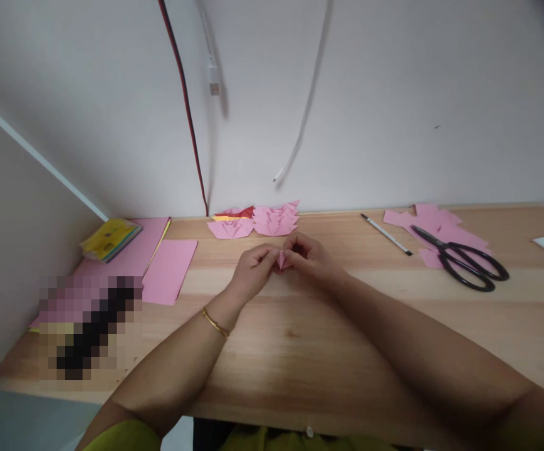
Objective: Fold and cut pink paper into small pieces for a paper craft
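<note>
A small folded piece of pink paper (281, 259) is pinched between my two hands over the middle of the wooden table. My left hand (256, 266) grips its left side between thumb and fingers, a gold bangle on the wrist. On the other side my right hand (312, 258) has thumb and forefinger closed on the paper's right edge. Part of the paper is hidden behind the fingers. Just beyond my hands, near the wall, lie several folded pink paper pieces (276, 219), with a red and yellow one (234, 215) among those on the left.
Black-handled scissors (460, 255) lie partly on pink paper scraps (434, 218) at the right, beside a pen (387, 235). Pink sheets (169, 269) and a yellow packet (111, 239) are at the left. A white cable (310, 103) and a red-black cable (185, 94) hang along the wall.
</note>
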`<state>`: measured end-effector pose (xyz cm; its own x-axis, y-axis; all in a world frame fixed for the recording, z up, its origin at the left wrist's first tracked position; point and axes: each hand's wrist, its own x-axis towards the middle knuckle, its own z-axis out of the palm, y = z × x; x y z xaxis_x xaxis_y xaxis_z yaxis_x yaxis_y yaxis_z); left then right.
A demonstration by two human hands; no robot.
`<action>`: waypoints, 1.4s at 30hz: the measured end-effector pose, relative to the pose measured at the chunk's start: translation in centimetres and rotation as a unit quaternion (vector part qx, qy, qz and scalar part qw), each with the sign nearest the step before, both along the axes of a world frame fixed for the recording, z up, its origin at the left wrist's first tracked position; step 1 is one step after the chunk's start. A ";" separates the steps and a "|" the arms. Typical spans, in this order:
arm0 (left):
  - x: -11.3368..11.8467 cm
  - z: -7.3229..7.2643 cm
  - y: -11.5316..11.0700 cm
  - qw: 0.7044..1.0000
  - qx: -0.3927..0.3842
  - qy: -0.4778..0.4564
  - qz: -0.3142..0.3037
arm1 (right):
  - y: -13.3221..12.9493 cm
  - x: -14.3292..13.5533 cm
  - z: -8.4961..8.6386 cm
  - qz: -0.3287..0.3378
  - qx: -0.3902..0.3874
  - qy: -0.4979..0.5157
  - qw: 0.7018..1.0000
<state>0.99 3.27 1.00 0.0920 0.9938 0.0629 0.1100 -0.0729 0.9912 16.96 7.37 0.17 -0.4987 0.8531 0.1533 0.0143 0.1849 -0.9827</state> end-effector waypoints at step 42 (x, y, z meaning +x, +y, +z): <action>0.1 -1.0 0.5 0.972 -0.103 -0.211 -0.008 | 0.0 0.1 0.8 -0.042 0.009 -0.020 0.999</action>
<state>1.09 3.73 -0.05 0.1167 0.9879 -0.1022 -0.3097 0.1340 0.9413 17.10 7.36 0.99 -0.4309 0.8899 0.1500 0.0694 0.1984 -0.9777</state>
